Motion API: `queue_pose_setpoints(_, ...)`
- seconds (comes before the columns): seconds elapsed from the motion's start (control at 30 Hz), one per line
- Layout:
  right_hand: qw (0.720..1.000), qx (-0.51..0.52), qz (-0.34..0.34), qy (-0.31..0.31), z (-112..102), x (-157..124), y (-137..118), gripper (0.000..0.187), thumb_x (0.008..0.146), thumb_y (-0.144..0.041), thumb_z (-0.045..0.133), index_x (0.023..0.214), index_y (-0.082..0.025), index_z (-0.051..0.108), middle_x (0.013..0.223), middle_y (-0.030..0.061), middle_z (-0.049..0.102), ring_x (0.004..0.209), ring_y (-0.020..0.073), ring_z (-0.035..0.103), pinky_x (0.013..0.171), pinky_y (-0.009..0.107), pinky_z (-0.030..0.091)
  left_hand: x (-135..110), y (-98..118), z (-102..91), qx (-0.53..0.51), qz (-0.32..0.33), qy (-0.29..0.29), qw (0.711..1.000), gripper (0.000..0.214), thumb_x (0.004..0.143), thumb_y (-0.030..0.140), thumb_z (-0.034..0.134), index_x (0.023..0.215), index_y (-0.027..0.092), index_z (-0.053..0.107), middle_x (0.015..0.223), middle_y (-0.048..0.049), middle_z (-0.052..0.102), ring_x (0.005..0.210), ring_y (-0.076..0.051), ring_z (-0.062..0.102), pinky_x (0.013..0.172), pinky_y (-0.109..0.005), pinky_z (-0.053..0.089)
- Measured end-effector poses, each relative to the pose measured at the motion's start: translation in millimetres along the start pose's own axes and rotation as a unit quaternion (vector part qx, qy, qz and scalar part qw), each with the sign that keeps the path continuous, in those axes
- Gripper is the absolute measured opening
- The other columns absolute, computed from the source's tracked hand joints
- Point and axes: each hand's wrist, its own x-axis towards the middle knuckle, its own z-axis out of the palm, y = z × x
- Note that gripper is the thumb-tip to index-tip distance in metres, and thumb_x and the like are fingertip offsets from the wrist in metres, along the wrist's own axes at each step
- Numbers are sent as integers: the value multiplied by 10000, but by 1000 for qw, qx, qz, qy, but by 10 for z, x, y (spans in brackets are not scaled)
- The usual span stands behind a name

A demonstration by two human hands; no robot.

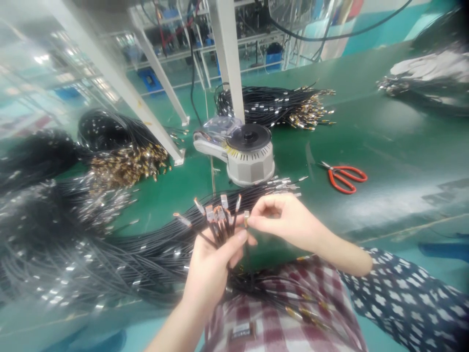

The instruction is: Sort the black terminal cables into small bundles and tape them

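Note:
My left hand (216, 261) is closed round a bunch of black cables (222, 230), whose metal connector ends stick up in a fan above the fingers. Some of these ends show orange at the tip. Thumb and forefinger of my right hand (284, 215) pinch one cable's connector end (246, 216), just right of the bunch and close to my left fingertips. Lower parts of the held cables hang over my lap, some with gold-coloured ends (308, 315). Behind both hands a long bundle of black cables (154, 249) lies along the table.
A round grey tape dispenser (251, 159) stands beyond my hands. Red-handled scissors (346, 177) lie to the right on the green table (366, 127). Coiled cable bundles sit at the back (264, 105) and left (124, 151). White metal posts (229, 54) rise from the table.

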Motion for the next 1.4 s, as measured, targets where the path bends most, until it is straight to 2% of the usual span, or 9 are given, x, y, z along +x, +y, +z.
queue_pose_setpoints(0.2, 1000, 7, -22, 5, 19, 6, 25, 129, 778, -217, 638, 667, -163, 601, 607, 21, 700, 626, 162, 651, 661, 298, 515, 15, 15, 64, 22, 20, 26, 999, 171, 754, 250, 743, 858, 127, 686, 550, -23, 649, 375, -26, 350, 402, -186, 188)
queue_pose_setpoints(0.33, 999, -6, -29, 17, 30, 1, 30, 117, 789, -214, 632, 687, -158, 624, 620, 25, 706, 629, 162, 647, 661, 298, 507, 10, 21, 72, 12, 9, 31, 999, 227, 713, 227, 768, 900, 122, 691, 588, -30, 667, 372, -23, 368, 405, -185, 223)
queue_pose_setpoints(0.5, 995, -48, -77, 47, 54, -46, -16, 121, 783, -170, 634, 663, -170, 630, 616, 0, 703, 600, 126, 592, 641, 259, 484, 15, 12, 21, 5, 13, 32, 999, 244, 705, 224, 778, 908, 125, 686, 579, -19, 659, 358, -36, 411, 386, -179, 254)
queue_pose_setpoints(0.73, 999, 13, -30, 3, 24, -15, -5, 122, 787, -222, 644, 686, -158, 620, 622, 28, 708, 632, 156, 638, 669, 295, 509, 9, 17, 11, 18, 14, 10, 1000, 210, 743, 201, 751, 927, 125, 683, 605, -28, 670, 362, -33, 415, 394, -178, 265)
queue_pose_setpoints(1.4, 999, 22, -25, -14, 7, -18, 1, 125, 787, -224, 637, 685, -155, 619, 620, 27, 702, 628, 153, 633, 669, 294, 505, -6, 11, 11, 22, 13, -1, 1000, 193, 765, 178, 732, 945, 128, 687, 622, -30, 678, 374, -32, 429, 407, -179, 277)
